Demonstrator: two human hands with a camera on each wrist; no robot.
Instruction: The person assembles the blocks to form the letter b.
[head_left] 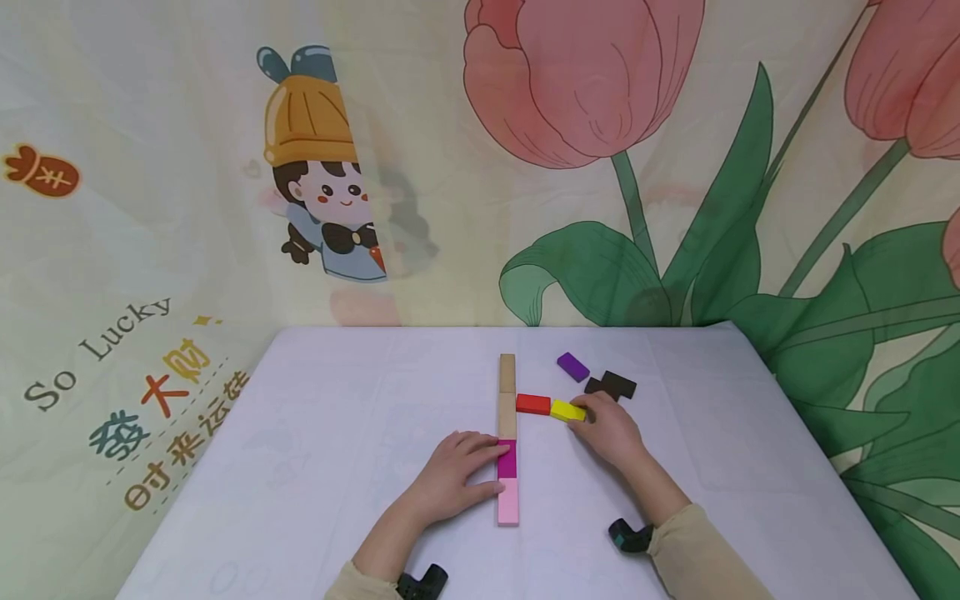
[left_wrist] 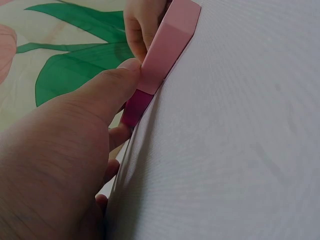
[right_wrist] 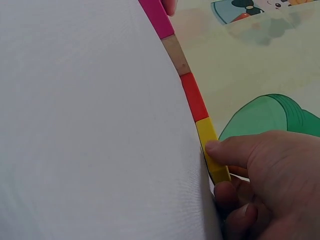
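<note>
Fingers (head_left: pixel 579 419) of right hand (head_left: pixel 611 432) pinch yellow block (head_left: pixel 567 410) beside red block (head_left: pixel 533 404).

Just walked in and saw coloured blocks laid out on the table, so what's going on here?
A person is laying flat coloured blocks end to end on a white table. The left hand rests against the magenta block in a straight line with the light pink block and two plain wooden blocks. The right hand holds the yellow block at the end of the red block, forming a side branch. A purple block and two dark brown blocks lie loose nearby.
</note>
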